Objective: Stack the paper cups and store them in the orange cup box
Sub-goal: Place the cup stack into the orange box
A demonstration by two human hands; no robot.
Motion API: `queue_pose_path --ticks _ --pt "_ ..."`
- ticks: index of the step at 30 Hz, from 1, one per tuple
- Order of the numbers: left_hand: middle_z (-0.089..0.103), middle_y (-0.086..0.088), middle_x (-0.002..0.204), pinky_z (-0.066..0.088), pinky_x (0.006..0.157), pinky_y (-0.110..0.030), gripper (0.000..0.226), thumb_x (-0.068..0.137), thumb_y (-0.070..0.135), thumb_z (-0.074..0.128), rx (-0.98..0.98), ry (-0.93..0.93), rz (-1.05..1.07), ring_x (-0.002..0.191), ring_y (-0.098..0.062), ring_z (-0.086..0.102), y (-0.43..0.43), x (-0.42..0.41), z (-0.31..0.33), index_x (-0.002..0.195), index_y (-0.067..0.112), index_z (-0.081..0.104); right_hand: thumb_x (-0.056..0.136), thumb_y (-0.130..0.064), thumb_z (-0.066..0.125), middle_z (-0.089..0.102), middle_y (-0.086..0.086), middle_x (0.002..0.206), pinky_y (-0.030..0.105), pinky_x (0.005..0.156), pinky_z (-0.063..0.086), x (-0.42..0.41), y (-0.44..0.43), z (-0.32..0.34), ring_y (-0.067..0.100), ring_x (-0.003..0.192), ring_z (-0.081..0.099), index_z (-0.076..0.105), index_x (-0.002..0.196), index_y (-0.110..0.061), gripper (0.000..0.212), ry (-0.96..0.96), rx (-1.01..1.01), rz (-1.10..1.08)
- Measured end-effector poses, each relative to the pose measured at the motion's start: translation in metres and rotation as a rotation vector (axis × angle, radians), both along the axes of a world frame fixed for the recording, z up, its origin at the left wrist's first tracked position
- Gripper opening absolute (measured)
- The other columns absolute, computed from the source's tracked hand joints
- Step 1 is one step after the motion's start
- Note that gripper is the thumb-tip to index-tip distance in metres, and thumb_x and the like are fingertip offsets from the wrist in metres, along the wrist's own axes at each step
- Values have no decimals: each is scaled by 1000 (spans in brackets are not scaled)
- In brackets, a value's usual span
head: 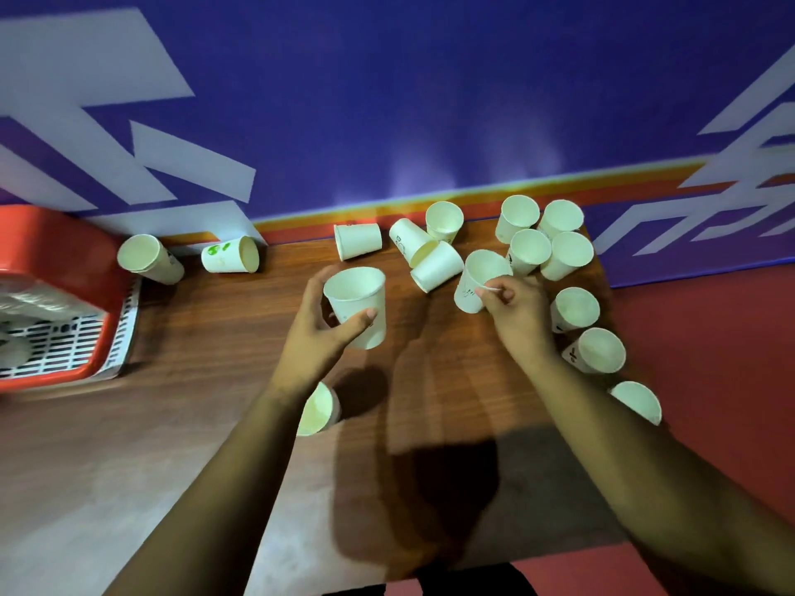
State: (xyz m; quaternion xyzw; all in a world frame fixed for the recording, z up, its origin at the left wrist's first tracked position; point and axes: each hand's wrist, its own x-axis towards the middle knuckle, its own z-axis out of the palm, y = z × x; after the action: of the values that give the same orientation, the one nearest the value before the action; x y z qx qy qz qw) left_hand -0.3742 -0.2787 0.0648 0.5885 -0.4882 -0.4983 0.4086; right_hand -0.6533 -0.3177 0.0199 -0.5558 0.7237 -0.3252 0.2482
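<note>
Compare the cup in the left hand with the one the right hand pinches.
The left hand wraps the left-hand cup around its wall; the right hand pinches the right-hand cup at its rim.
The left-hand cup's visible side looks plain; the right-hand cup shows dark marks.
The left-hand cup is apart from others; the right-hand cup sits among a cluster.
Both are white, empty, mouths up.

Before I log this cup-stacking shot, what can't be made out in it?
All head view.
Orange plastic cup box: cut by left edge, blurred; contents unclear.
Nearest white paper cup: half hidden under the left forearm.
Printed white paper cup pinched by the right hand: print too blurred to read.
</note>
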Motion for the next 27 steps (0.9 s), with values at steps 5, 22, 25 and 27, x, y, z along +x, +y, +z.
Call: queue_pose_path --ticks 5,22,25,27 --pt "61 11 123 54 96 -41 65 71 46 84 57 -37 -143 115 -18 60 27 58 18 127 42 51 74 -43 76 64 -4 108 35 86 55 47 46 42 11 99 63 74 83 -27 18 -232 96 -39" --pt "51 17 126 25 93 -25 84 52 62 65 65 -475 -412 126 -19 44 95 115 -53 131 39 48 78 -23 81 57 -14 123 24 86 55 151 134 78 4 115 56 51 127 -30 58 -495 188 1" --pt "41 5 145 16 102 -25 105 57 64 74 128 -459 -451 139 -17 26 97 125 -56 151 37 35 75 -23 83 52 -14 130 31 96 52 163 139 71 4 119 52 44 133 -35 71 -440 214 75" --pt "33 12 148 15 109 -28 97 72 47 82 144 -392 -433 138 -9 15 97 133 -49 154 37 30 74 -24 83 50 -16 132 28 96 50 174 142 69 2 121 50 42 135 -37 74 -412 220 143"
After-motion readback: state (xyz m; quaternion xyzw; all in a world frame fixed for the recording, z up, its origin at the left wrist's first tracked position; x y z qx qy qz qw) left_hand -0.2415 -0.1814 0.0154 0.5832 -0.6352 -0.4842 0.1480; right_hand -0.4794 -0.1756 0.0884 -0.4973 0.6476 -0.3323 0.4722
